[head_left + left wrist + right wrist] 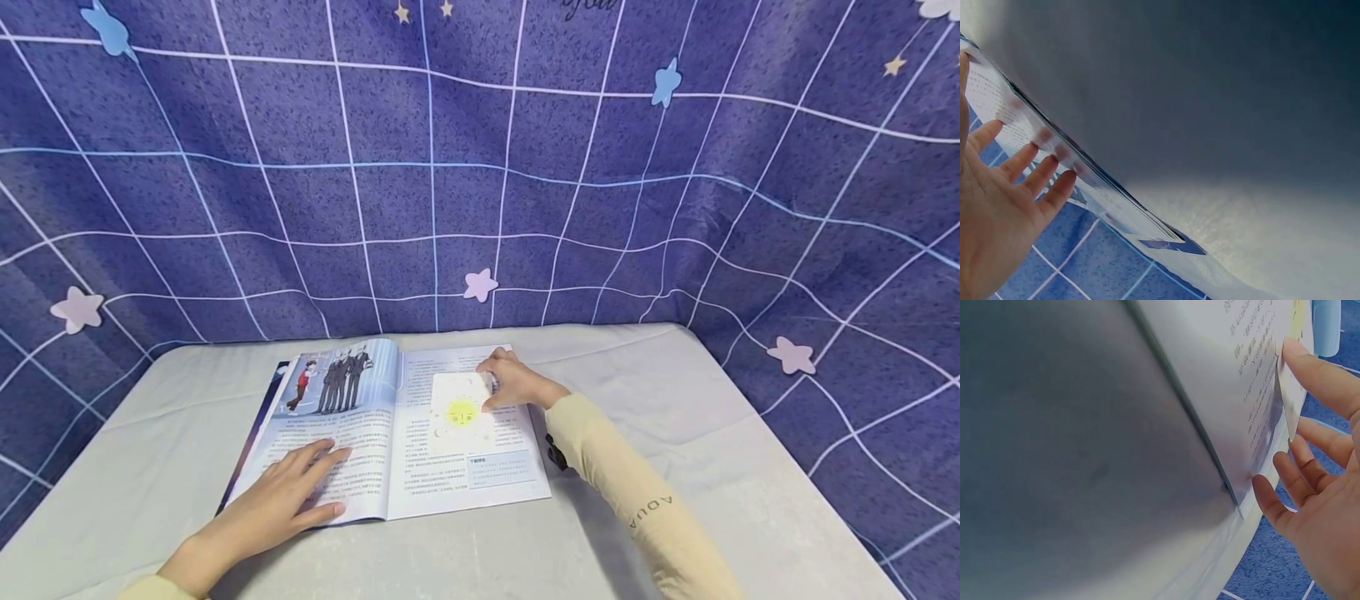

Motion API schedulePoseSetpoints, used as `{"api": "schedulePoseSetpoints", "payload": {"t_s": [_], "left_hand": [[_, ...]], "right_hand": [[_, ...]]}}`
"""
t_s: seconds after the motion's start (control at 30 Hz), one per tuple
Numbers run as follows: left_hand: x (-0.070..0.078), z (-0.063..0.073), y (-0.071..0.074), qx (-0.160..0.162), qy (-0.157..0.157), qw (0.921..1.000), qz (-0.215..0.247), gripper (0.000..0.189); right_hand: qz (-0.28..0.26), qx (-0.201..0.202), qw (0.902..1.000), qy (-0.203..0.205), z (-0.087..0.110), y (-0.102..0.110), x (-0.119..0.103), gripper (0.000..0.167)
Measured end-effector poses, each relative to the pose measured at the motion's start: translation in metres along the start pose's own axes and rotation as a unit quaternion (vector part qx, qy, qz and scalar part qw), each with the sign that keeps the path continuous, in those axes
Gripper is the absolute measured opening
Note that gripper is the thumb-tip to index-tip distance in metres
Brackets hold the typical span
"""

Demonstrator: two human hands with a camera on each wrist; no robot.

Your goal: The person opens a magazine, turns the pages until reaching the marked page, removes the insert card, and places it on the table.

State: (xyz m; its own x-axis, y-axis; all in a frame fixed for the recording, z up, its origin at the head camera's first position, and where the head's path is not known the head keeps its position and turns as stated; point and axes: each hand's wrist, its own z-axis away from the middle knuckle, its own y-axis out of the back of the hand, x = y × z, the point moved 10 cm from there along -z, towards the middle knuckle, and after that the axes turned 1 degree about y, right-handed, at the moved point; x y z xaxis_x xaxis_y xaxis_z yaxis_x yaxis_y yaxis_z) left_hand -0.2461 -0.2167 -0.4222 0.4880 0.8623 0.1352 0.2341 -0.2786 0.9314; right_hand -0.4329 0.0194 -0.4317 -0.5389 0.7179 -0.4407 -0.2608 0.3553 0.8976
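Note:
An open magazine [408, 496] lies on the table, its left page showing an illustration of suited figures above text. My left hand [281, 498] rests on the lower left page with fingers spread; in the left wrist view the same hand [1007, 206] has its fingertips at the paper. Over the right page is a white card [450, 390] printed with a yellow sun face. My right hand [517, 383] pinches the card's upper right edge between thumb and fingers. From the right wrist, the card [1290, 394] looks tilted, its near corner lifted from the page.
A pale grey cloth covers the table [480, 558]. Behind it hangs a blue curtain [465, 200] with a line grid and stars. The right forearm, in a cream sleeve [637, 492], reaches across the table beside the magazine.

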Motion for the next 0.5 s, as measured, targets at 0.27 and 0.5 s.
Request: {"api": "schedulePoseSetpoints", "payload": {"t_s": [0.27, 0.5], "left_hand": [[0.0019, -0.0004, 0.0014, 0.000, -0.002, 1.0000, 0.000, 0.063], [0.0017, -0.0003, 0.0005, 0.000, -0.003, 1.0000, -0.003, 0.063]], "right_hand": [[-0.001, 0.010, 0.9999, 0.009, 0.0012, 0.0014, -0.0018, 0.067], [-0.038, 0.002, 0.9991, 0.021, 0.0030, -0.0009, -0.0058, 0.065]]}}
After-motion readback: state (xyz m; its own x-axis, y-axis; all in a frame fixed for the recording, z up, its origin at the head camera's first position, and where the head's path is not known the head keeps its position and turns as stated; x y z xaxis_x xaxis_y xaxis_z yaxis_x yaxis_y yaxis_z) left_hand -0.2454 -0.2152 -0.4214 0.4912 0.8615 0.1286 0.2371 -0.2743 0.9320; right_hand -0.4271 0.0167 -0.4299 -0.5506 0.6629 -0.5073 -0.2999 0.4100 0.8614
